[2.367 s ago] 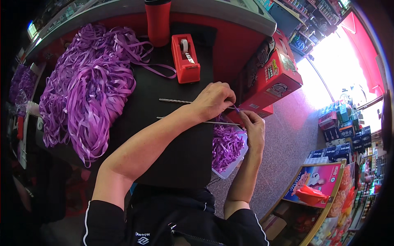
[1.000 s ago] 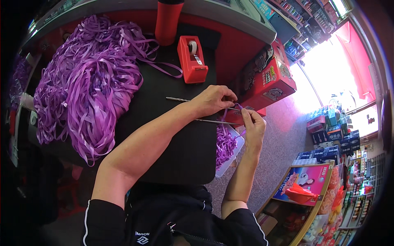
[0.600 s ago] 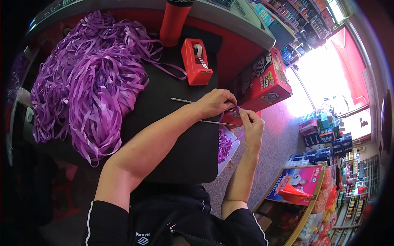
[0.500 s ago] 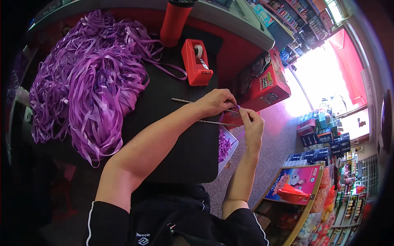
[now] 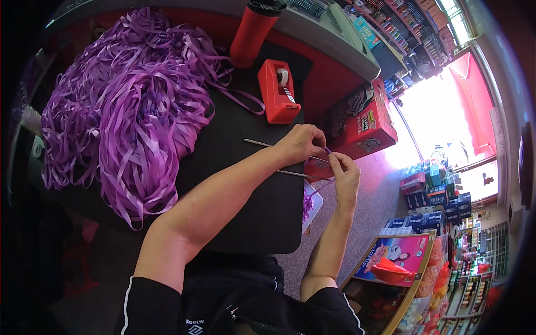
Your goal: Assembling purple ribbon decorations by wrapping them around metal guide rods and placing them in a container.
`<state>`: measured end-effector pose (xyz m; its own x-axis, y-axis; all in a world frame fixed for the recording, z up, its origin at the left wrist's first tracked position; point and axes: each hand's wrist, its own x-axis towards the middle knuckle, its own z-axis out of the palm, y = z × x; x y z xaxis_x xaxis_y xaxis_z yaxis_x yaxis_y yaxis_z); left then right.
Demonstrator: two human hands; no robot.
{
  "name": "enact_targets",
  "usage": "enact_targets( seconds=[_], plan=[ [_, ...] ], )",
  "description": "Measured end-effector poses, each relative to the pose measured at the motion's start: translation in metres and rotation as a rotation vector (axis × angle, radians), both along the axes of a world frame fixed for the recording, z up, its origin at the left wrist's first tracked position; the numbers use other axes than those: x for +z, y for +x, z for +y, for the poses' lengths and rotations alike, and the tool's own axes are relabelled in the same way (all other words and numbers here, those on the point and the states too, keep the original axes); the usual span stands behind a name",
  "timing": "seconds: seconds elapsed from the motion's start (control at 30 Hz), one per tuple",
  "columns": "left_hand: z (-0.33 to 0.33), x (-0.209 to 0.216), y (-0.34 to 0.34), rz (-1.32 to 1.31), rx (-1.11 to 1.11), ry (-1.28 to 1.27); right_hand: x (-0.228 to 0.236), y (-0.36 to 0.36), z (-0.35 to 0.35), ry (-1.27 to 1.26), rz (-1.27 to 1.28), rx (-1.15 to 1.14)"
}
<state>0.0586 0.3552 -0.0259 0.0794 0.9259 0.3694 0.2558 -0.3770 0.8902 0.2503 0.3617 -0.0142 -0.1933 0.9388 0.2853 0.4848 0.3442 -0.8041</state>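
Note:
My left hand (image 5: 304, 142) and my right hand (image 5: 346, 174) meet just past the right edge of the black table (image 5: 251, 220). Fingers of both are pinched around a narrow purple ribbon (image 5: 328, 150), of which only a small piece shows between them. Two thin metal rods stick out over the table edge; the upper rod (image 5: 258, 143) passes under my left hand, and the lower rod (image 5: 293, 173) runs toward my right hand. Below, a white bin (image 5: 314, 211) holds purple ribbon pieces (image 5: 307, 205). A large heap of purple ribbons (image 5: 142, 123) covers the table's left part.
A red tape dispenser (image 5: 279, 92) and a red tumbler (image 5: 254, 33) stand at the table's back. Beyond the right edge is a red carton (image 5: 363, 120). A wood-edged display case (image 5: 410, 268) with bagged goods is at lower right, stacked boxes (image 5: 432, 192) farther off.
The whole view has shifted slightly, so the table and its things appear farther right and lower. Both hands stay close together, their fingers still pinched, with only small finger movement.

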Motion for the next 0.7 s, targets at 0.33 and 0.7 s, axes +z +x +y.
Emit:
enact_targets(
  seconds=[0.33,0.7],
  plan=[
    [0.008,-0.003,0.001,-0.309,-0.273,-0.223,0.002,0.009,0.003,-0.050,0.082,-0.020],
    [0.008,-0.014,0.007,0.225,-0.080,0.179,-0.024,0.031,0.003,-0.153,0.130,0.071]
  ],
)
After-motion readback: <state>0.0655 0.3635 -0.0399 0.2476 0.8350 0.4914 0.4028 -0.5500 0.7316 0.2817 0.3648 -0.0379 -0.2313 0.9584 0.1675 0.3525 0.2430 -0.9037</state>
